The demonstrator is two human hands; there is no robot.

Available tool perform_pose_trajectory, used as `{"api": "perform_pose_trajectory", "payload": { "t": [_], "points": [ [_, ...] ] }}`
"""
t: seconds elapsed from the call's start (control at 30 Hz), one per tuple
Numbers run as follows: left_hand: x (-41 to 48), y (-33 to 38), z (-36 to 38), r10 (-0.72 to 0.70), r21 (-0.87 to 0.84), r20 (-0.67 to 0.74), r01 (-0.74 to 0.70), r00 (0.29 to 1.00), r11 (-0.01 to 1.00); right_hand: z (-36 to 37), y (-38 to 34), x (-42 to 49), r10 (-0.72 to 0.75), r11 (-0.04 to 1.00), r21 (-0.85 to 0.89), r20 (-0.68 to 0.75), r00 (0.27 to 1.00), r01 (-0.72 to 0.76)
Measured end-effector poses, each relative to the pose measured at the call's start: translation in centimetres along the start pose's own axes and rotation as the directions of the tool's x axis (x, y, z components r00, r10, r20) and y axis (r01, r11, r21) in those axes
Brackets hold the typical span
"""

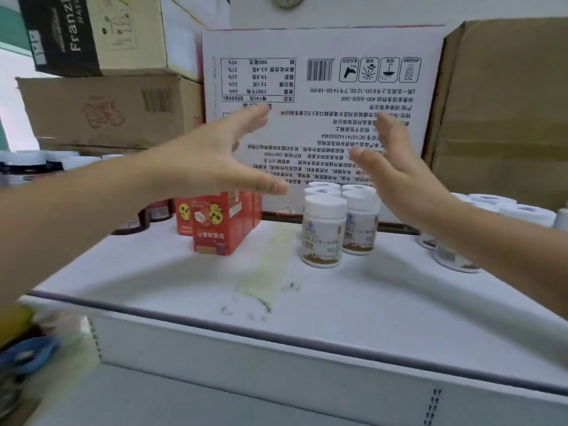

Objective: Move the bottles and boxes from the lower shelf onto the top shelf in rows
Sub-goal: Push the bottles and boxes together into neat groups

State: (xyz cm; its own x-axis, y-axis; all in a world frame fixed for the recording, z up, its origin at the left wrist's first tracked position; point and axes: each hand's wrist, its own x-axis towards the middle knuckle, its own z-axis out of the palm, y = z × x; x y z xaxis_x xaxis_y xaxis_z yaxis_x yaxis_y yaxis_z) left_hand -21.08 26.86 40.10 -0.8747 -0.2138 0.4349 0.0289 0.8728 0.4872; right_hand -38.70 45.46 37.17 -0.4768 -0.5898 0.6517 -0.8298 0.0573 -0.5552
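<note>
1. We see the left hand [199, 161] at centre left of the frame, fingers spread straight and holding nothing. The right hand [396, 167], at centre right, is equally open and empty.
2. Red cardboard boxes [218, 226] stand on the white top shelf [153, 272] beneath the left hand. Upright white-capped plastic bottles [322, 232] stand nearer the right hand.
3. We judge the next pick lies downward, on the lower shelf [215, 401] at the bottom of the frame.

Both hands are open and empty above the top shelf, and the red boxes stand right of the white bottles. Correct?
No. The head view shows the red boxes left of the white bottles. The left hand and right hand are open and empty above the top shelf.
</note>
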Motion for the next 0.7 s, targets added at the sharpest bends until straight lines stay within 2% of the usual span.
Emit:
{"api": "perform_pose_trajectory", "payload": {
  "t": [0.1,0.2,0.33,0.4,0.53,0.7],
  "points": [
    [-1.2,-2.0,-2.0,-0.049,-0.014,-0.089,0.048,0.995,0.999,1.2,-3.7,0.2,-0.054,0.999,0.012,0.064,0.997,0.053],
    [-2.4,-4.3,-3.3,-0.049,-0.093,-0.121,0.038,0.991,0.995,4.1,-6.9,0.1,-0.059,0.994,0.103,0.107,0.993,0.048],
    [-3.0,-7.9,-3.8,-0.078,-0.217,-0.114,0.052,0.99,0.975,9.9,-8.0,1.1,0.087,0.972,0.2,0.2,0.976,-0.128],
    [-2.9,-10.1,-3.6,-0.124,-0.296,-0.118,0.084,0.985,0.952,12.8,-7.9,2.0,0.128,0.955,0.242,0.185,0.974,-0.171],
    [-2.4,-13.8,-2.1,-0.21,-0.467,-0.074,0.153,0.975,0.871,16.7,-7.0,3.1,0.14,0.951,0.248,0.19,0.972,-0.186],
    [-1.4,-16.6,-1.0,-0.106,-0.601,0.073,0.128,0.992,0.788,18.1,-6.0,2.2,0.264,0.902,0.329,0.088,0.961,-0.278]
  ]
}}
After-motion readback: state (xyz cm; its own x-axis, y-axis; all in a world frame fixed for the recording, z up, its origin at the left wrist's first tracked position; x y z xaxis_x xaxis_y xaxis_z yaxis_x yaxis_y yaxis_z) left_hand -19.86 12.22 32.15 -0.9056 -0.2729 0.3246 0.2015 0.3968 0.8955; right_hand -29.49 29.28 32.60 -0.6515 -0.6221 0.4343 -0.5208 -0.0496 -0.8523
